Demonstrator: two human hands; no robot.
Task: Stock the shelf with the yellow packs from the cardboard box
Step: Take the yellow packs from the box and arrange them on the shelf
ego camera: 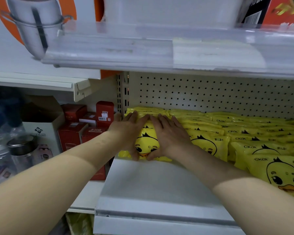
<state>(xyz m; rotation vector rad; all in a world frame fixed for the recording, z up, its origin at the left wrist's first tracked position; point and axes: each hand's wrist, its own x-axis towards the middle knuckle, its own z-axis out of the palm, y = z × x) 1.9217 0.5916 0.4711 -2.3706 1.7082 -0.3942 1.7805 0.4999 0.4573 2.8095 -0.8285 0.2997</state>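
Head view. Both arms reach forward onto the white shelf (151, 180) below an upper shelf (143, 53).

The left hand (131, 131) and right hand (168, 133) lie side by side on one yellow pack (147, 143) printed with a duck face. This pack stands at the left end of the shelf, against the packs behind it.

Left hand: fingers straight and spread, laid over the pack's top left and reaching the packs behind. The thumb rests at the pack's lower front edge.

Right hand: fingers straight, laid over the top right. The thumb also rests at the lower front edge, just beside the left thumb. Neither hand is curled round the pack; both press flat against it.

To the right, rows of yellow packs (244, 138) of the same kind fill the shelf, leaning back toward the perforated back panel (210, 94). The nearest ones come close to the shelf's front edge.

In the adjoining bay on the left stand red boxes (75, 133), a white carton (41, 131) with open brown flaps, and a glass jar (20, 146) with a dark lid.

At the top left is a box printed with a steel pot (36, 22)
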